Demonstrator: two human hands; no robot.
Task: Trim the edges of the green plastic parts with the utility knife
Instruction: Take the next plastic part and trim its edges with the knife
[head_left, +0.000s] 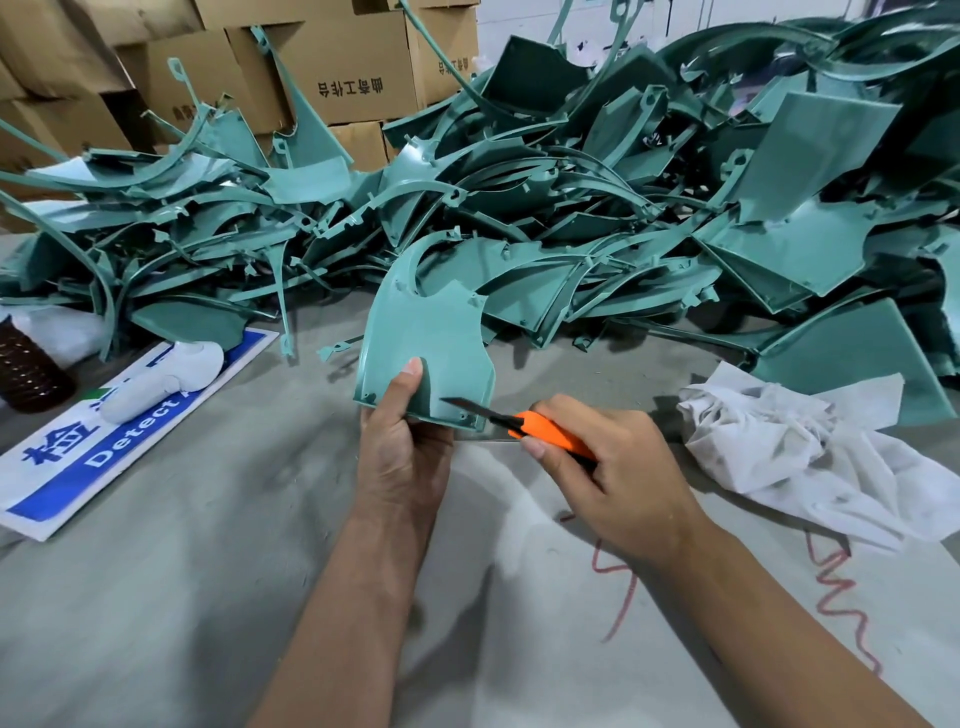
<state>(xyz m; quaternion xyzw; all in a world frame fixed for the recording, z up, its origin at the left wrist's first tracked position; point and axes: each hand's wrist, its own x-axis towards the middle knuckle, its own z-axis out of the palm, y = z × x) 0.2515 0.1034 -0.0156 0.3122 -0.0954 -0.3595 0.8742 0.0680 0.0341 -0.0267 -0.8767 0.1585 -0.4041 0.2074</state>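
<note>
- Grey work table (218, 545) with red scribbles on its near right part; cardboard boxes (332, 67) stacked behind, a large heap of green parts (597, 208) across the far side.
- Green plastic part (426, 338) held upright above the table, in front of the heap, its curved notch at the top and its lower edge just above the left hand's palm.
- Left hand (402, 441) grips the part's lower left corner: thumb pressed flat on the near face, other fingers hidden behind the part. Forearm comes up from bottom centre, wrist near vertical.
- Utility knife (540, 428), orange body, clenched in the right hand (608, 467); index finger curls under the handle, thumb side on top.
- Dark blade points left and slightly up, tip lying against the part's lower edge, right of the left thumb.
- Right forearm enters from the lower right, angled toward the part.
- Crumpled white cloth (800, 452) lies right of the knife hand; blue-and-white sign (119, 436) lies at left with a white device (166, 382) on it; dark ribbed container (28, 369) at far left.
</note>
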